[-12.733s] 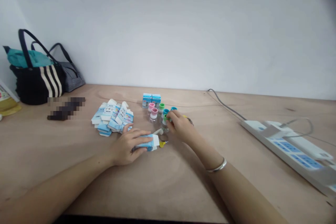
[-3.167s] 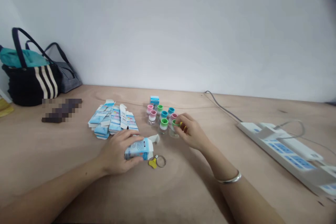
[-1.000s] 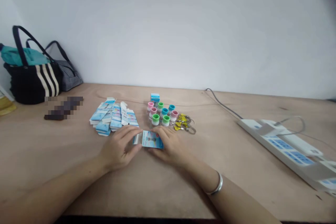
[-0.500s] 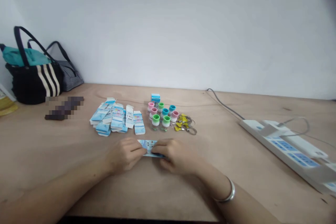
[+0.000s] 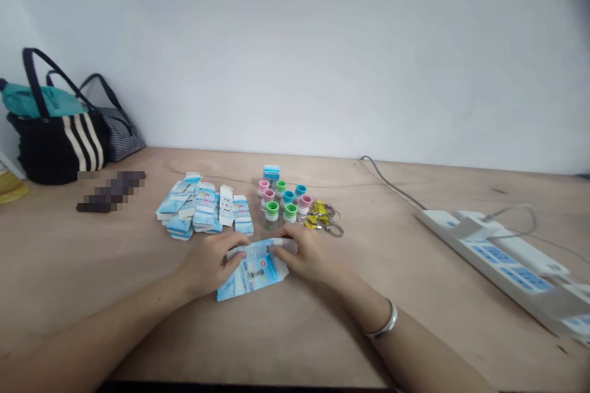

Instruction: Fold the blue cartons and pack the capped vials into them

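Observation:
A flattened light-blue and white printed carton (image 5: 254,275) lies at a slant on the near part of the table. Thumb and fingers of my left hand (image 5: 207,265) are closed on its upper left edge. My right hand (image 5: 311,255) pinches the same carton at its upper right side, beside a white end flap. Just beyond are small clear bottles with pink, green and blue tops (image 5: 289,212). Left of them lies a pile of flat blue cartons (image 5: 203,209). Metal rings with yellow pieces (image 5: 322,216) lie right of the bottles.
One blue box (image 5: 271,171) stands behind the bottles. At the right lies a white power strip (image 5: 488,258) with plugs and a grey cable (image 5: 394,183). A black striped bag (image 5: 55,141) and a dark pixelated object (image 5: 110,193) are at the left.
The carton now shows a wider printed face, spread toward me and tilted. Both hands have shifted to its far edge, and my right hand has moved slightly right and away from me.

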### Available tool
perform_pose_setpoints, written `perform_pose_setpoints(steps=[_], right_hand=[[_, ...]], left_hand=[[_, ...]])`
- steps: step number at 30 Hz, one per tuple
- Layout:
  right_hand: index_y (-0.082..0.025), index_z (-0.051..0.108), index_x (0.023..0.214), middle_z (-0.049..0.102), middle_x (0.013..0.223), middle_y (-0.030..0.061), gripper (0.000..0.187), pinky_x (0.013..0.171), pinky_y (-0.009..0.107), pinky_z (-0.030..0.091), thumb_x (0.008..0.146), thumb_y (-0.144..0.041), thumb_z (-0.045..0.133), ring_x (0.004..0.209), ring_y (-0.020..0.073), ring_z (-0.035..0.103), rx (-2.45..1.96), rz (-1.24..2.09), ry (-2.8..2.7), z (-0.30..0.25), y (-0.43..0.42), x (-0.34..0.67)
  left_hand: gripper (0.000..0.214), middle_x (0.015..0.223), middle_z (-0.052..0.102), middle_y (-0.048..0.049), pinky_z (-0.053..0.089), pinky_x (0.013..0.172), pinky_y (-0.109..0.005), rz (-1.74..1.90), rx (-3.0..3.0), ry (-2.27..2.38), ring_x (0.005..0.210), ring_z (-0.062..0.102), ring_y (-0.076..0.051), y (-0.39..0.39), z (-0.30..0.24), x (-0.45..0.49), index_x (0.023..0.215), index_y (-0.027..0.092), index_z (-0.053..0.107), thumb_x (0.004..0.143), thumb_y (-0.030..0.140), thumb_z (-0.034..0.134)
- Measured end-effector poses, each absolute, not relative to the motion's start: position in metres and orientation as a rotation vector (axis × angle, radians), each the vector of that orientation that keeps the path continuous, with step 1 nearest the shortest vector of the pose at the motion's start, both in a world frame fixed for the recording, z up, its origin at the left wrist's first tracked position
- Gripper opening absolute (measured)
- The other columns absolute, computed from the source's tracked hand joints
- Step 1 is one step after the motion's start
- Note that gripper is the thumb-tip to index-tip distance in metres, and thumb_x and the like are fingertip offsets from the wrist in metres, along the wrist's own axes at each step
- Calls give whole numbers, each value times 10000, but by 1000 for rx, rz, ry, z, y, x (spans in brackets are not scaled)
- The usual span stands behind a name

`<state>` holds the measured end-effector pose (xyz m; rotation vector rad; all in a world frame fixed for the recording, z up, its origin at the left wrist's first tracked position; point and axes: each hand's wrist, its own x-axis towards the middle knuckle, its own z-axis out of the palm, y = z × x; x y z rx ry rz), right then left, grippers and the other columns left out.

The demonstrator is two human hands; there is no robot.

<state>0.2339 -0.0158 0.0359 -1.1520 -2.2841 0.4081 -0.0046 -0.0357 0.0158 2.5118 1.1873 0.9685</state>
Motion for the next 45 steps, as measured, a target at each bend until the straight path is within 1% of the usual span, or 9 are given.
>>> perform_pose_setpoints(steps=[3, 7, 18, 23, 28, 33, 36, 42, 45], right_hand=[[-173, 552, 982, 624, 803, 39, 286, 561, 252, 412, 794, -381, 612, 603, 133, 544, -1159, 350, -2180, 40, -18, 234], [-174, 532, 1014, 621, 865, 53, 260, 569, 257, 411, 808, -320, 594, 579, 115, 530, -1151, 318, -2160, 38, -20, 232], [-165, 577, 859, 603, 820, 47, 93, 585, 245, 376, 794, -230, 590, 675, 137, 532, -1121, 386, -2478, 31, -27, 225], [-161, 584, 852, 587, 849, 59, 89, 635, 254, 399, 803, -235, 588, 749, 154, 541, -1048, 432, -2587, 33, -26, 224], [-167, 579, 851, 581, 864, 53, 84, 652, 251, 410, 811, -241, 585, 755, 148, 541, -994, 444, -2625, 34, -26, 226], [-172, 581, 885, 581, 887, 55, 122, 652, 249, 416, 827, -278, 573, 762, 149, 550, -1013, 457, -2647, 33, -27, 228], [-175, 585, 901, 579, 909, 57, 128, 664, 252, 423, 824, -278, 576, 770, 149, 552, -1002, 481, -2646, 32, -26, 229], [-162, 584, 889, 582, 894, 64, 117, 665, 269, 422, 809, -248, 589, 766, 158, 551, -1026, 475, -2611, 32, -26, 228], [-151, 536, 1099, 588, 917, 74, 396, 642, 279, 426, 758, -305, 665, 743, 164, 547, -1052, 522, -2521, 36, -28, 231]], left_hand=[[159, 909, 661, -17, 501, 742, -264, 1172, 2490, 1290, 840, 623, -152, -29, 25, -14, 965, 222, 600, 868, 229, 475], [175, 929, 604, -45, 496, 708, -266, 1414, 2456, 1513, 837, 597, -160, -10, 32, -26, 959, 200, 612, 880, 255, 466], [238, 1071, 563, -132, 422, 832, -455, 662, 2885, 2080, 998, 511, -309, 7, 63, -28, 925, 191, 682, 772, 159, 502], [359, 1125, 592, -136, 399, 933, -412, 432, 2793, 1796, 1107, 507, -288, 70, 92, 7, 1131, 155, 599, 797, 127, 470], [471, 1307, 536, -59, 390, 968, -262, 378, 2799, 1540, 1172, 509, -189, 147, 96, 50, 1297, 221, 465, 830, 187, 511], [465, 1181, 638, -37, 456, 864, -217, 375, 2747, 1421, 1018, 613, -178, 181, 87, 69, 1174, 188, 563, 723, 238, 666], [416, 1089, 667, -56, 478, 844, -251, 494, 2728, 1443, 962, 632, -199, 180, 90, 65, 1107, 164, 590, 700, 190, 669], [503, 1295, 489, -130, 348, 1049, -345, 1022, 2703, 1530, 1229, 451, -217, 118, 119, 31, 1282, 113, 417, 807, 208, 553], [448, 1153, 569, -94, 422, 982, -356, 1394, 2701, 1268, 1095, 543, -207, 58, 119, 12, 1209, 143, 500, 792, 268, 602]])
